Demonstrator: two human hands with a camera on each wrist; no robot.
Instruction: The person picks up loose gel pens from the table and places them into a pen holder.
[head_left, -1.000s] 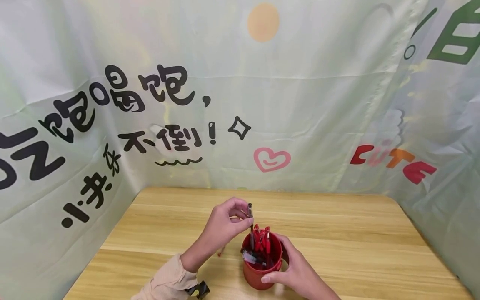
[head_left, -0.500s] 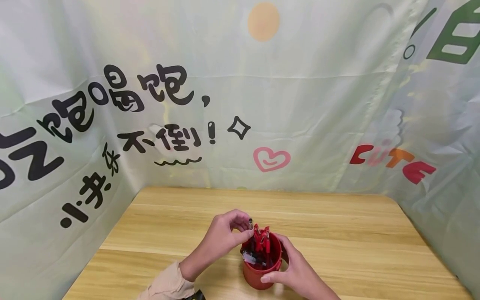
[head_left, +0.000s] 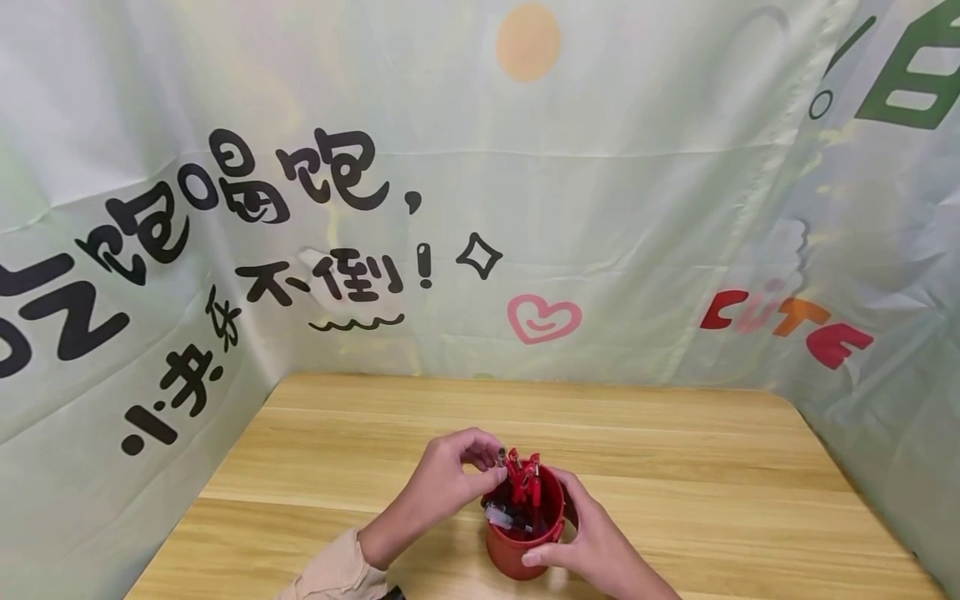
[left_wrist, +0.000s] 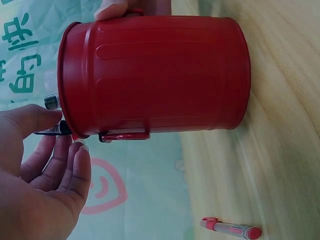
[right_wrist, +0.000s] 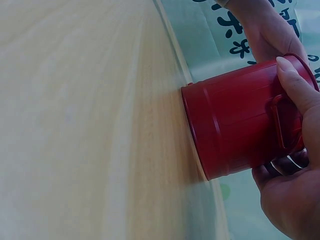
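Note:
A red metal bucket (head_left: 516, 557) stands on the wooden table, holding several red pens (head_left: 536, 483) and a clear-capped pen (head_left: 504, 517) that leans inside the near rim. My right hand (head_left: 596, 533) grips the bucket's right side, thumb toward the front. At the bucket's far left rim, my left hand (head_left: 450, 475) pinches a dark-tipped pen (head_left: 502, 455) between thumb and fingers. Only this pen's top end shows; its lower part is down in the bucket. In the left wrist view, the bucket's wall (left_wrist: 165, 75) hides the pens' lower ends.
A pen with a red cap and clip (left_wrist: 232, 228) lies on the table (left_wrist: 280, 165) in the left wrist view; my left arm hides that spot in the head view. Printed cloth (head_left: 637, 208) hangs behind and beside the table.
My left hand has moved down with the dark-tipped pen, which now sits lower in the bucket. The right hand and the bucket have stayed in place.

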